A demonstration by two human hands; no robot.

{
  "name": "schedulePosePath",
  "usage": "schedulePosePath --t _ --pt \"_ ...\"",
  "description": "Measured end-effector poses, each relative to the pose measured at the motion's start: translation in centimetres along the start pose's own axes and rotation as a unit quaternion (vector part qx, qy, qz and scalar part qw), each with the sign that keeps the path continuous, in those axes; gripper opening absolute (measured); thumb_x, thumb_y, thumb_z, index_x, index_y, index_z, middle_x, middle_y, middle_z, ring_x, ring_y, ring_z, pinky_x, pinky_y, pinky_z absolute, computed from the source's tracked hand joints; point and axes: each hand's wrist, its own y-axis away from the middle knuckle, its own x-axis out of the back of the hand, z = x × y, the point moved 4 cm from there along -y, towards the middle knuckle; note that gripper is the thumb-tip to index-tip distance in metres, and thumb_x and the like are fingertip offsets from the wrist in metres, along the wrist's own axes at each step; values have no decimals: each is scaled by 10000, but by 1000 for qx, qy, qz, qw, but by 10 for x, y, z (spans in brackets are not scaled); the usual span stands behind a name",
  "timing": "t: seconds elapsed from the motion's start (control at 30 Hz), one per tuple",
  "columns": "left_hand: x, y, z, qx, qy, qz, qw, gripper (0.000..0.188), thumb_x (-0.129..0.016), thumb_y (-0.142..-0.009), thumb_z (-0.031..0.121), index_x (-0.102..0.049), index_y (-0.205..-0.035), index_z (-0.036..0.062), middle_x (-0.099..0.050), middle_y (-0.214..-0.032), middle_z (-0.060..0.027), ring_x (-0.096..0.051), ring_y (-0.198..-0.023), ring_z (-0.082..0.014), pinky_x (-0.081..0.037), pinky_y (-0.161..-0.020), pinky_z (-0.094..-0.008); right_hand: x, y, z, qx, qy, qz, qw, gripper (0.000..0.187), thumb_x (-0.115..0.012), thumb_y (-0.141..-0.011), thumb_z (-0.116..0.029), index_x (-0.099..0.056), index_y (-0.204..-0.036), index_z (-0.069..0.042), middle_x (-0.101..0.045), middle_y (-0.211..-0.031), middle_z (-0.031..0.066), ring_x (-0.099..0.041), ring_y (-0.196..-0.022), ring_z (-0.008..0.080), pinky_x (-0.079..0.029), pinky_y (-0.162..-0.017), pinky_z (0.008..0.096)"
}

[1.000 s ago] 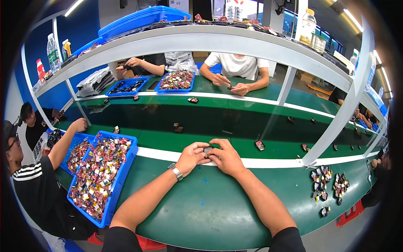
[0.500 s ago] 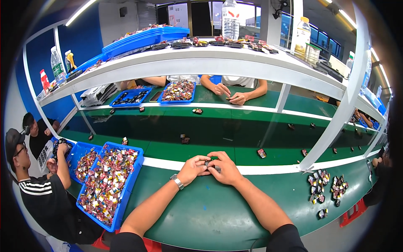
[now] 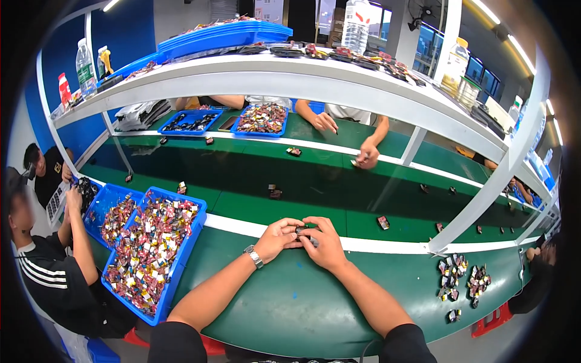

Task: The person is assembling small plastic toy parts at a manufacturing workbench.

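In the middle of the green work surface (image 3: 266, 314), my left hand (image 3: 277, 242) and my right hand (image 3: 324, 245) meet fingertip to fingertip. Between them is a small dark piece (image 3: 299, 230), mostly covered by the fingers, so its kind does not show. Both hands are closed on it, with a metal-band watch on the left wrist. To the left, a blue tray (image 3: 201, 219) is heaped with small red, white, yellow and black parts. Several small dark assemblies with red and white bits (image 3: 451, 275) lie grouped at the right.
A green conveyor belt (image 3: 302, 206) beyond a white rail carries scattered small assemblies. The white overhead shelf (image 3: 290, 81) with bottles and stacked blue trays spans above. A co-worker (image 3: 51, 260) sits at the left; another person's hands (image 3: 366, 154) are across the belt. A slanted white post (image 3: 484, 175) stands at right.
My hands stay together on the dark piece with slight finger shifts. The opposite worker's hands have parted, one reaching over the belt. The view has tilted slightly.
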Motion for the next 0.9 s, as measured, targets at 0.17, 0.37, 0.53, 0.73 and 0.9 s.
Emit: schedulePosePath --t 0.17,0.37,0.53,0.73,0.9 --pt "1 0 -1 -1 13 -15 1000 296 -503 -972 -9 -520 -1267 17 -607 -1248 -129 -631 -1126 -213 -561 -966 -391 -5 1 2 -16 -11 29 999 129 -735 -774 -20 -723 -901 -37 -613 -1170 102 -577 -1085 289 -536 -847 358" --pt "1 -1 0 7 25 -5 1000 264 -517 -990 41 -533 -1252 15 -614 -1205 -112 -635 -1111 -204 -563 -963 -387 -6 0 2 -47 -25 7 999 139 -740 -781 -54 -738 -921 -54 -621 -1183 97 -576 -1102 288 -501 -911 380" --pt "2 -2 -1 4 27 -10 1000 252 -507 -1000 57 -533 -1246 10 -608 -1189 -118 -640 -1095 -209 -565 -961 -384 -9 3 8 -95 -41 20 994 164 -739 -776 -73 -765 -938 -77 -649 -1165 99 -581 -1122 281 -477 -954 389" --pt "2 -3 -2 6 32 2 999 249 -517 -990 46 -533 -1234 3 -606 -1188 -121 -638 -1098 -210 -567 -957 -383 -10 3 12 -111 -53 23 992 179 -739 -773 -77 -770 -949 -80 -658 -1168 94 -594 -1115 274 -474 -964 384" --pt "1 -2 -5 0 24 12 1000 244 -525 -982 26 -531 -1226 10 -616 -1204 -125 -637 -1101 -202 -569 -948 -378 -13 5 15 -139 -93 11 986 178 -730 -788 -70 -769 -961 -79 -657 -1186 97 -590 -1136 276 -468 -980 387"
